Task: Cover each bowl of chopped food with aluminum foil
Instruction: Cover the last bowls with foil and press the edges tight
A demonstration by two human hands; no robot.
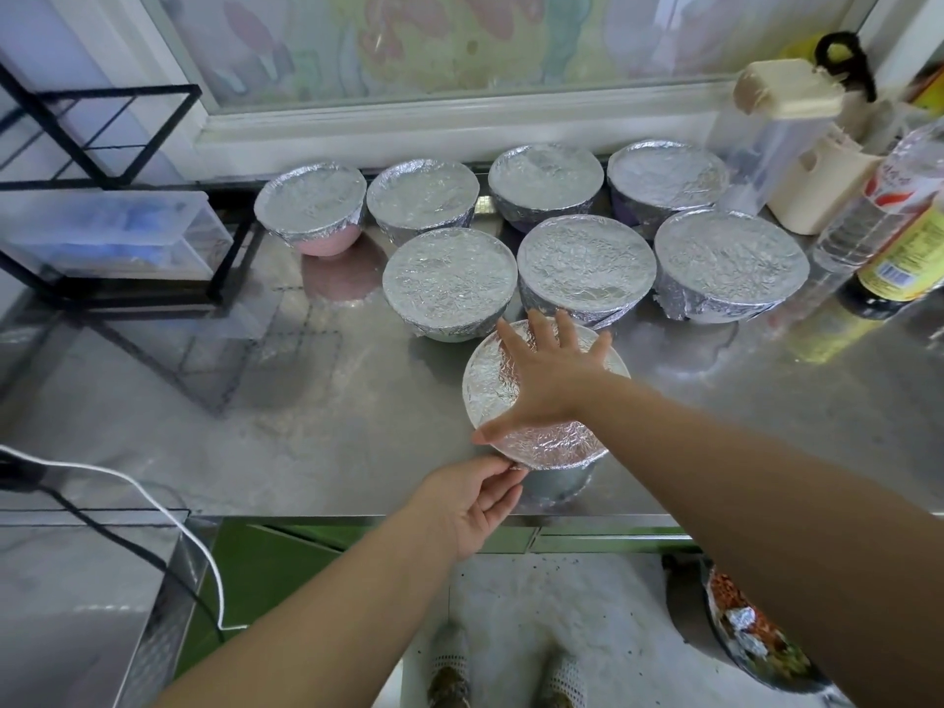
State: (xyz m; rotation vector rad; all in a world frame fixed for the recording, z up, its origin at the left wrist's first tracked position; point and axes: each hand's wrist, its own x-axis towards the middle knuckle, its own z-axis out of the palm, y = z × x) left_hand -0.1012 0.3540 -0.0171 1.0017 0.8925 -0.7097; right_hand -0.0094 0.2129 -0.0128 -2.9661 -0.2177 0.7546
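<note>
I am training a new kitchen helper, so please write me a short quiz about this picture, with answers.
1. How many foil-covered bowls stand on the steel counter?
2. True or false: the right hand lies flat on the foil of the front bowl.
3. The left hand pinches that foil: A) at its near edge, B) at its centre, C) at its far edge.
Key: 1) eight; 2) true; 3) A.

Right hand [549, 380] lies flat, fingers spread, pressing foil [551, 444] on top of near bowl [557, 482]. Left hand [475, 503] pinches the foil edge at its near-left rim. Seven covered bowls [586, 260] sit in two rows behind it, bottles [899, 196] to its far right.
</note>
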